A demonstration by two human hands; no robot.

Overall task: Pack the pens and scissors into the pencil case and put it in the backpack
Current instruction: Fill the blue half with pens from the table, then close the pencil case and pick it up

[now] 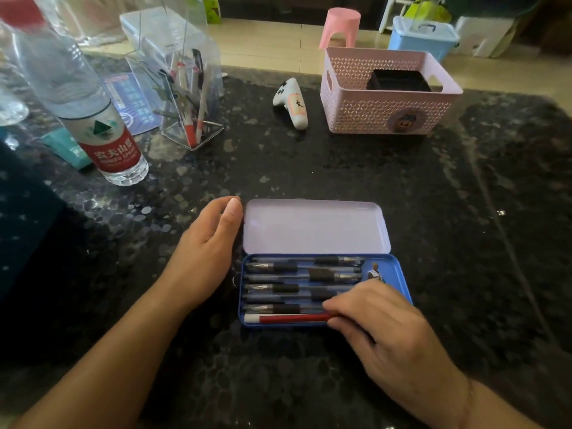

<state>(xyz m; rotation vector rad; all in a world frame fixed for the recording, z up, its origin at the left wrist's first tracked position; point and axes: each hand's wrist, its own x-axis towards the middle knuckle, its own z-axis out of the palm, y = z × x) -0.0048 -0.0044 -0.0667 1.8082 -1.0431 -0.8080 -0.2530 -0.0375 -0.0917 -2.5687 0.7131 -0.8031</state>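
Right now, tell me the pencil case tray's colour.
Blue pencil case tray, clearest in the head view.

I saw the blue pencil case (402,275) lying open, black pens (305,278) in rows inside. My right hand (383,332) pinched a red pen (291,318) (possibly a pencil) at the near wall; my left hand (205,258) rested beside the lid (315,226).
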